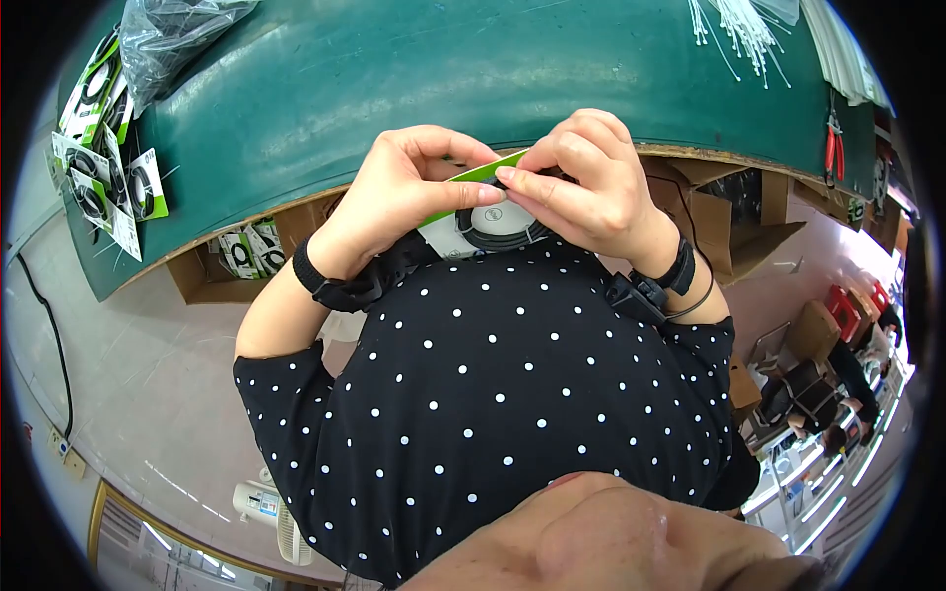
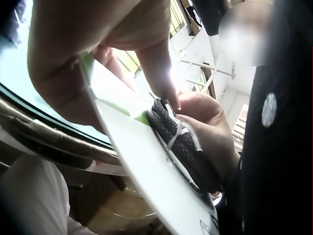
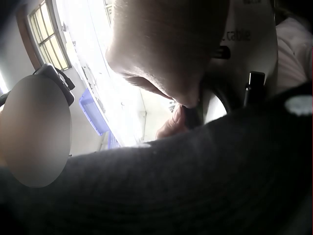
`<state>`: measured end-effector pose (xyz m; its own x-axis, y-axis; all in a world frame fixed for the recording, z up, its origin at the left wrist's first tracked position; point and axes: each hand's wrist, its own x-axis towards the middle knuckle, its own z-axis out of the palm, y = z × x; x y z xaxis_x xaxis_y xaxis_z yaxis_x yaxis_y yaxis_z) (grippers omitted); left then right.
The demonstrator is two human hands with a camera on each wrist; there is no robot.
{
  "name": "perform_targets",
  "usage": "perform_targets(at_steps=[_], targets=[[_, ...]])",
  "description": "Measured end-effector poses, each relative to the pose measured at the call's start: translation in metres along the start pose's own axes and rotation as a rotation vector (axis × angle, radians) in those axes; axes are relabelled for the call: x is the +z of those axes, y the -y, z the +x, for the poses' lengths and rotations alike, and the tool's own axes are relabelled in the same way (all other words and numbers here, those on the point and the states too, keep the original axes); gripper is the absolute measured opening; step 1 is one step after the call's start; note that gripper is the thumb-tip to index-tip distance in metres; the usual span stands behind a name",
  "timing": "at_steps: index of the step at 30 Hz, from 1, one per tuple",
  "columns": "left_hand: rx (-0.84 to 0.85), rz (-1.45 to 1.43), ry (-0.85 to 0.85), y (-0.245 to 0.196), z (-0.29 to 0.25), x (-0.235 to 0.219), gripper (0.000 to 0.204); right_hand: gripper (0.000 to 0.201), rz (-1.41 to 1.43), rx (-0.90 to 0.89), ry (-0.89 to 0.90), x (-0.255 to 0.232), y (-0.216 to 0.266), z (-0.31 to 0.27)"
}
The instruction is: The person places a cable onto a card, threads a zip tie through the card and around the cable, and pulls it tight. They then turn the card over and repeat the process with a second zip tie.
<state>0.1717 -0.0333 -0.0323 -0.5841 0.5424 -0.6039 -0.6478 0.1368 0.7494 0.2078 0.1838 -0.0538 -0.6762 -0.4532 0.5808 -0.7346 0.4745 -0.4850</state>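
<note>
Left hand: I see my left hand (image 1: 399,192) raised in front of the chest, just off the near edge of the green surface (image 1: 394,79); its thumb and fingers are curled and pinch the left edge of the card (image 1: 473,202), I judge to keep it steady while the other hand works.
Right hand: my right hand (image 1: 591,187) meets the left over the card; its fingers are bent and pinch at the top of the cable coil (image 1: 498,229), where the left wrist view shows a thin white tie (image 2: 182,133) crossing the black braid.
Card: a white card with a green top strip, held in the air between both hands and tilted toward the chest, not lying on the surface.
Cable coil: a black braided cable wound in a ring, lying flat against the face of the card; the tie seems to bind it there.
Surface, far right corner: a loose bundle of white ties (image 1: 739,34) lies within reach.
Surface, left edge: finished cards with coils (image 1: 103,148) lie in an overlapping stack, beside a clear bag (image 1: 172,34).
Under the surface: open cardboard boxes (image 1: 246,251) hold more packed cards.
Right wrist view: mostly dark cloth; too blurred to add much.
</note>
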Motion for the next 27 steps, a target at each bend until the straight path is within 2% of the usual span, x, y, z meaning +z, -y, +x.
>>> perform_targets(at_steps=[9,20,27], targets=[[0.07,0.009,0.029,0.002,0.0,0.002,0.022,0.024,-0.003,-0.011,-0.02,-0.005,0.006,-0.003],[0.024,0.052,0.023,-0.003,0.004,0.003,0.019,0.024,0.089,0.176,0.062,-0.027,0.0,0.002],[0.021,0.073,0.032,-0.006,0.006,0.004,0.018,0.022,0.013,0.119,0.141,-0.025,0.003,0.01]])
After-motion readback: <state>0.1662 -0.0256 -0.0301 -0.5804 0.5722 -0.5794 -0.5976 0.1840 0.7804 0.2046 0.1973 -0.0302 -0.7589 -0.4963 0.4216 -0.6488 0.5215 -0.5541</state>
